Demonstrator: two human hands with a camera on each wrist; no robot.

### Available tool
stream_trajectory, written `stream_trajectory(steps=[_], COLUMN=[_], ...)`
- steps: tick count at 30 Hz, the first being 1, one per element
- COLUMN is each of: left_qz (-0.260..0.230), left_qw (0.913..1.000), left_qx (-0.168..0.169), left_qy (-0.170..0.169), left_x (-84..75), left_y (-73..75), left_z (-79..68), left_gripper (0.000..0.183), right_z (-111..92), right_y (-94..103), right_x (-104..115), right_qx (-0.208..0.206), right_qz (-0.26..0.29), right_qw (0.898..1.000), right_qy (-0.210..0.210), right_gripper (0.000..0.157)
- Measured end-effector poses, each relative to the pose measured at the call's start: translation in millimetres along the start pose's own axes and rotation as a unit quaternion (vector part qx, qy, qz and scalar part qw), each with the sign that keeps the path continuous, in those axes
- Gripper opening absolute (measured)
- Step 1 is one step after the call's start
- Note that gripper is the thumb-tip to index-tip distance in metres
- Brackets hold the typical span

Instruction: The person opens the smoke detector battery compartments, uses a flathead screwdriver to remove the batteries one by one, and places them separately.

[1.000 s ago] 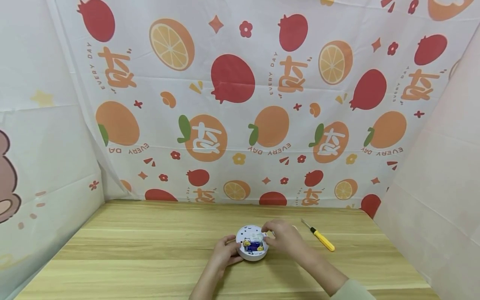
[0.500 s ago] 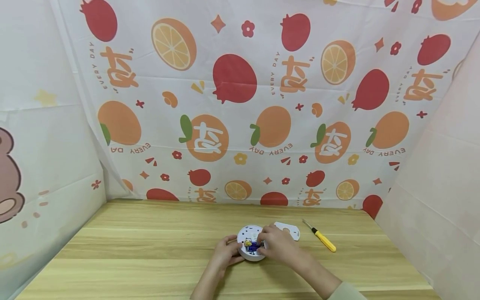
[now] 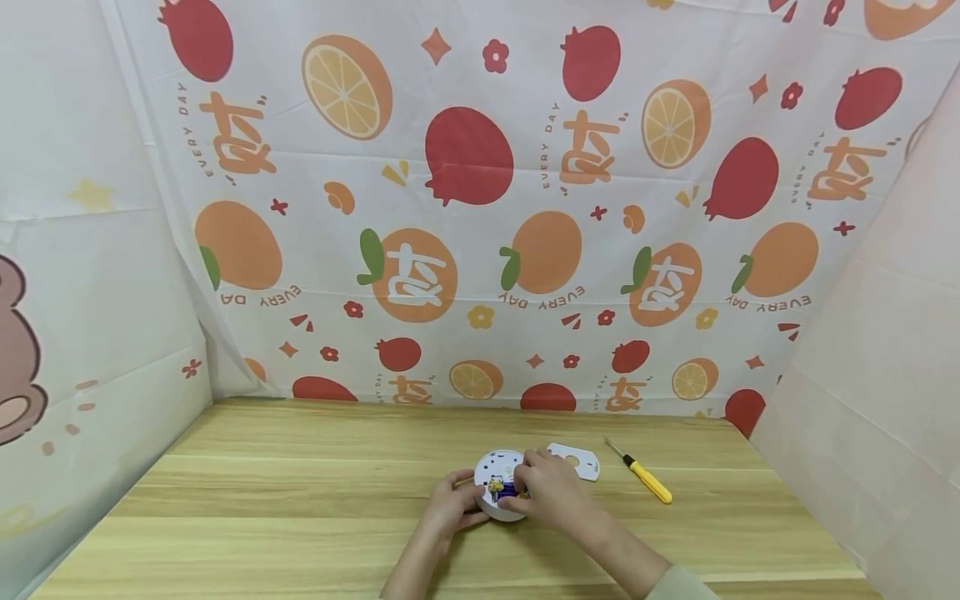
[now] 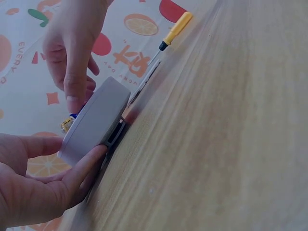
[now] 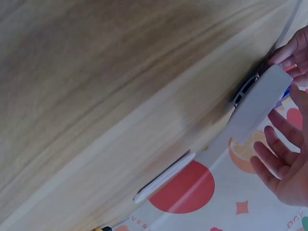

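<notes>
L hand (image 3: 448, 506) fingers clamped on edge of white round device (image 3: 492, 461); R hand (image 3: 553, 489) thumb & index apart at its blue part (image 3: 506, 490), can't tell if pinching. White plate (image 3: 587, 466) just past R fingers, screwdriver (image 3: 650, 482) farther R.

The head view is bright, with soft, even light on the printed cloth (image 3: 468, 267) and the desk (image 3: 300, 500). Both wrist views are dimmer and greyer. There, the desk looks blurry up close, and it gets darker near the right wrist view's top. A faint shadow lies by the white round thing (image 5: 262, 103).
</notes>
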State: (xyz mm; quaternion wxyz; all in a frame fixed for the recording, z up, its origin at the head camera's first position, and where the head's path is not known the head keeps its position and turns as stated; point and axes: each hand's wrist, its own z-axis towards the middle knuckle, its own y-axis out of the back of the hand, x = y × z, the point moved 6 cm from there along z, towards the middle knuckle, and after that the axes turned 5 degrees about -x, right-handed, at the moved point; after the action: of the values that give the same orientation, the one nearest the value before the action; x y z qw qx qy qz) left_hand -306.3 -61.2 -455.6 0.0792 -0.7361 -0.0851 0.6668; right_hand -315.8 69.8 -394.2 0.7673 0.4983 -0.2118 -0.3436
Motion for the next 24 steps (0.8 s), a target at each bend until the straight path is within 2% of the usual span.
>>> stream_trajectory(steps=[10,16,24], left_qz=[-0.003,-0.007,-0.004], left_qw=[1.0,1.0,1.0], left_qx=[0.001,0.005,0.002], left_qy=[-0.002,-0.003,0.001], left_x=[-0.2,-0.2,1.0], left_y=[0.5,-0.6,-0.7], left_z=[-0.8,-0.1,1.2], left_gripper=[0.049,0.05,0.049], right_z=[1.3,1.4,0.4], right_y=[-6.9,-6.6,-5.1], right_x=[1.7,2.4,6.4], right_qx=[-0.016,-0.033,-0.069], right_qz=[-0.023,-0.013,-0.009], right_qw=[0.999,0.999,0.997], right_qy=[-0.033,-0.037,-0.023], right_gripper=[0.038,0.03,0.02])
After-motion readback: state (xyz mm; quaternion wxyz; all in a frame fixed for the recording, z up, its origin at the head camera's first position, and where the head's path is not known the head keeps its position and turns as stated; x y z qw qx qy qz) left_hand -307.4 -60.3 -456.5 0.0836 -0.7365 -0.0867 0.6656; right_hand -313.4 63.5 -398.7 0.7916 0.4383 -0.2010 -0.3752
